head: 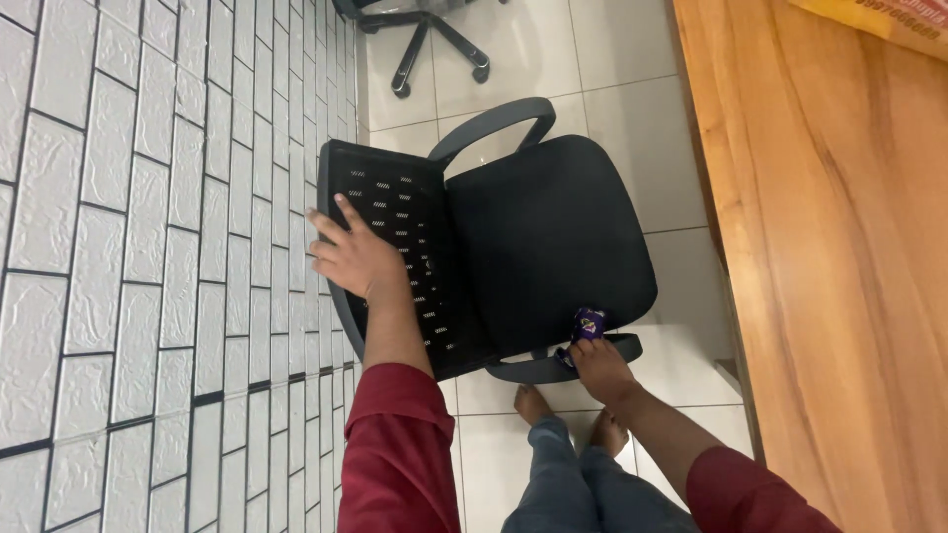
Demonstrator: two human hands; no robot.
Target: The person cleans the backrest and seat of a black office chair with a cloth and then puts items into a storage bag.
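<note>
Orange package (894, 15) (table's far corner)

office chair (538, 237): black, padded seat, mesh backrest toward the tiled wall, two curved armrests, standing upright on pale floor tiles | purple cloth (588, 324): small, bunched, pressed against the near armrest by seat edge

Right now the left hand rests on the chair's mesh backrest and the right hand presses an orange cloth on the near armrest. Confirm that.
Not quite. The cloth is purple, not orange, as the head view shows. The rest holds: the left hand rests on the chair's mesh backrest, and the right hand presses the cloth on the near armrest.
</note>
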